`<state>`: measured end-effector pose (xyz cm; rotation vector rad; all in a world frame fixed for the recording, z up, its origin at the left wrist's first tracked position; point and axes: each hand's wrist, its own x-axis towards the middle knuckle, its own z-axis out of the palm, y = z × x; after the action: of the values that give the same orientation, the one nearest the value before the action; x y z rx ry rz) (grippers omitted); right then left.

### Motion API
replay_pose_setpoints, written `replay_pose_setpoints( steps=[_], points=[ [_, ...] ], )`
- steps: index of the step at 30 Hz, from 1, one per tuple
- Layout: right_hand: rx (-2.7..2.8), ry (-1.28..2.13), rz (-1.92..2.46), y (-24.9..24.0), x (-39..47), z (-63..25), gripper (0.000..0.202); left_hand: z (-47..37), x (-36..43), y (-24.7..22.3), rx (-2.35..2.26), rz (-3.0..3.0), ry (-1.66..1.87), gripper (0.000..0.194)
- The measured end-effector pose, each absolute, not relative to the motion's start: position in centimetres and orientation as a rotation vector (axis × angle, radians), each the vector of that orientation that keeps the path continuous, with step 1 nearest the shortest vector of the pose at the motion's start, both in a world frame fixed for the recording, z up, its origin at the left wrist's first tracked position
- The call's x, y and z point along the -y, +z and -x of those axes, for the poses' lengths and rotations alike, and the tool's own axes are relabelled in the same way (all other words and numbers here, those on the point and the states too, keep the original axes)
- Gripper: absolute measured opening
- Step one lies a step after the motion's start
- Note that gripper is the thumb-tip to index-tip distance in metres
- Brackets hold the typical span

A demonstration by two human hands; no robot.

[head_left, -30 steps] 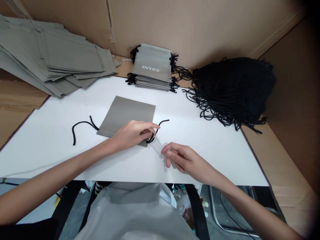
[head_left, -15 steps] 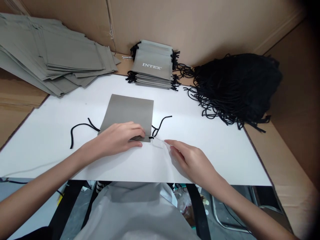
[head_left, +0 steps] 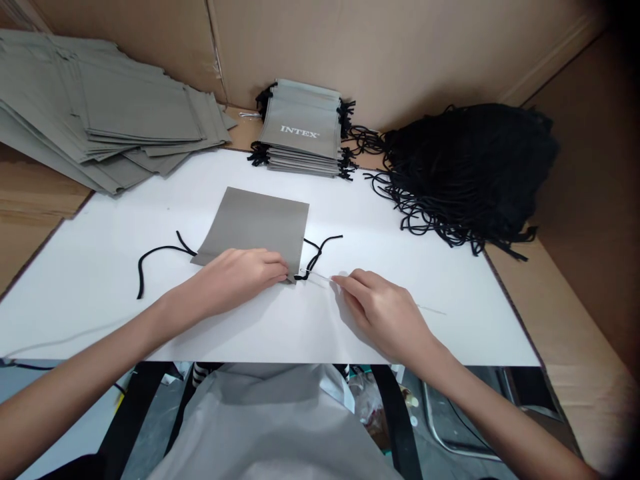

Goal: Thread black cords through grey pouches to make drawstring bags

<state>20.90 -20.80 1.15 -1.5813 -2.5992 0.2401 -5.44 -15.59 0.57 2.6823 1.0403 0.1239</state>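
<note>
A grey fabric pouch (head_left: 257,223) lies flat on the white table in front of me. My left hand (head_left: 245,275) rests over its near edge, with the fingers pinched on the near right corner. A thin metal threading wire (head_left: 320,275) is gripped between thumb and forefinger of my right hand (head_left: 385,310). Its hooked tip is beside that corner, touching or very near the black cord (head_left: 311,261) there. On the pouch's left side another pair of black cord ends (head_left: 160,249) trails onto the table.
Loose grey pouches (head_left: 140,107) are piled at the back left. Finished-looking pouches with corded corners and "INTEX" print (head_left: 303,117) form a stack at the back middle. A large heap of black cords (head_left: 470,173) sits at the right. Cardboard walls (head_left: 400,53) surround the white table (head_left: 450,333).
My right hand has shifted slightly, and the wire's tip now shows by the cord. The left fingers have closed further over the corner. The pouch has tilted a little.
</note>
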Motion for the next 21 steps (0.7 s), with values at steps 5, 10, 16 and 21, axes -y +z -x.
replay_pose_setpoints(
  steps=[5, 10, 16, 21],
  points=[
    [2.651, 0.235, 1.511, 0.9, 20.8, -21.0, 0.033, 5.2, 16.8, 0.5, -1.008, -2.874, 0.021, 0.031],
    [2.592, 0.4, 1.534, 1.0, 20.9, -21.3, 0.035, 5.4, 16.5, 0.1, -1.02, -2.822, 0.166, 0.025],
    [2.488, 0.685, 1.544, 1.5, 20.9, -21.1, 0.032, 5.6, 16.6, 0.0, -1.021, -2.781, 0.257, 0.027],
    [2.556, 0.688, 1.607, 1.8, 20.7, -21.1, 0.032, 5.7, 17.2, -0.5, -0.923, -3.055, 0.051, 0.043]
  ],
)
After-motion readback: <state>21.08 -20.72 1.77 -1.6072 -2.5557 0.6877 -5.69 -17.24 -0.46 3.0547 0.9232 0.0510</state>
